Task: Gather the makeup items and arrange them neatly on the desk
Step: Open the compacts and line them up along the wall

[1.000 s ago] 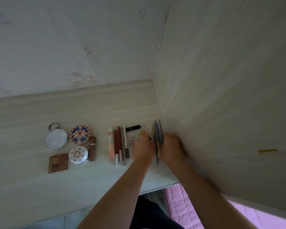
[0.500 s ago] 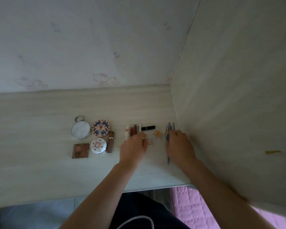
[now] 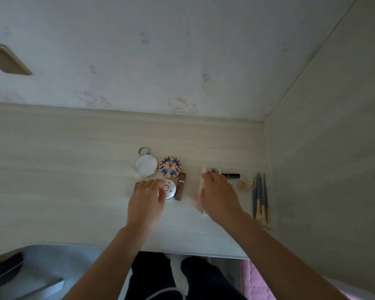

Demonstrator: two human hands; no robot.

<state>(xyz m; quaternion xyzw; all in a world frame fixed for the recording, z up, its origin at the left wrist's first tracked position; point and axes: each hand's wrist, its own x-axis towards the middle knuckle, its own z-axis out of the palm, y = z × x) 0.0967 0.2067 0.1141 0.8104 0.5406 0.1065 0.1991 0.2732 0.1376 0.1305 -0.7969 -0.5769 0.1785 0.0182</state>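
Left hand (image 3: 146, 197) laid over the brown palette (image 3: 136, 186), fingertips touching the white round compact (image 3: 170, 189); grip loose, fingers only slightly bent, clasping nothing. Right hand (image 3: 219, 194) spread flat over the row of tubes and pencils (image 3: 201, 187), grip relaxed, nothing pinched. Elsewhere on the bench (image 3: 74, 169): round mirror (image 3: 146, 165) beside patterned compact (image 3: 170, 166), brown lipstick (image 3: 181, 186), black tube (image 3: 231, 175), small peach pan (image 3: 243, 185), brushes (image 3: 260, 198) by the side panel.
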